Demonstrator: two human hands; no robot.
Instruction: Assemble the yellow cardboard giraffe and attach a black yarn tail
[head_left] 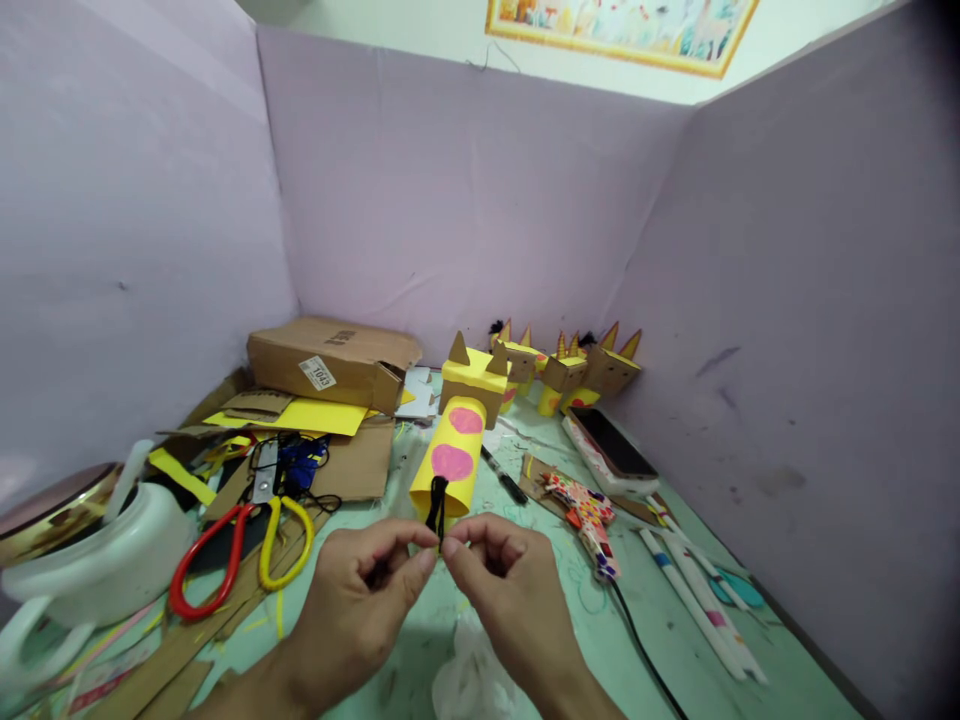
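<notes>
Both hands meet at the centre, pinching the lower end of a bundle of black yarn (439, 500). My left hand (367, 590) closes thumb and forefinger on it from the left. From the right, my right hand (510, 590) does the same, fingertips almost touching the left ones. The yarn hangs at the near end of a yellow paper-tube animal (442, 440) with pink spots, lying on the table just beyond my fingers. Its far end carries a cardboard head (472, 375) with a yellow top and pointed brown ears.
Red-and-yellow-handled scissors (259, 540) lie left, near a white pot (150, 550). Behind are cardboard scraps and a brown box (330, 360). More cardboard animals (570, 370) stand at the back. At right are a patterned glue gun (589, 510), a phone (615, 440) and markers (697, 600).
</notes>
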